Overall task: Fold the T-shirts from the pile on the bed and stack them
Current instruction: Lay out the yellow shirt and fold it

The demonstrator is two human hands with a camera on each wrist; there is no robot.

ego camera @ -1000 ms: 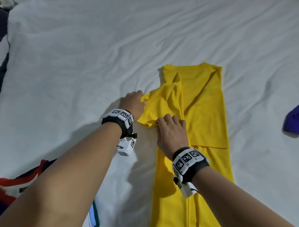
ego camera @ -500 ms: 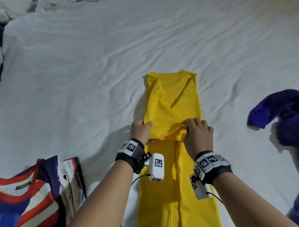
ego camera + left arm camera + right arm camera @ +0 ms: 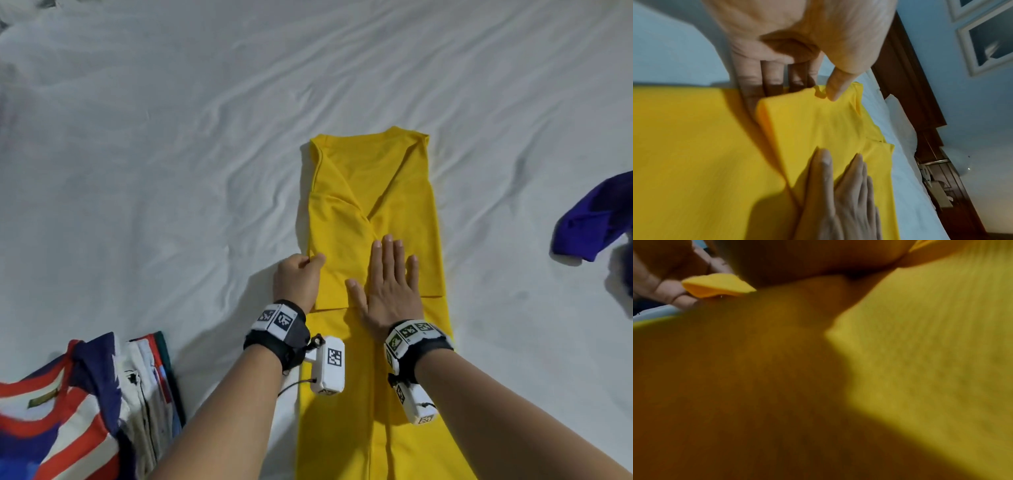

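The right hand (image 3: 390, 291) lies flat, fingers straight, pressing the folded sleeves of the yellow T-shirt (image 3: 404, 205), likely to pin them while the edge is trued. At its nine o'clock the left hand (image 3: 298, 279) pinches the shirt's left fold between thumb and fingers (the wrist view shows a nub of cloth at the thumb). The shirt lies as a long strip mid-bed (image 3: 171, 154). At seven o'clock sits a stack of folded shirts (image 3: 85, 411); at three o'clock, a purple garment (image 3: 596, 219) waits.
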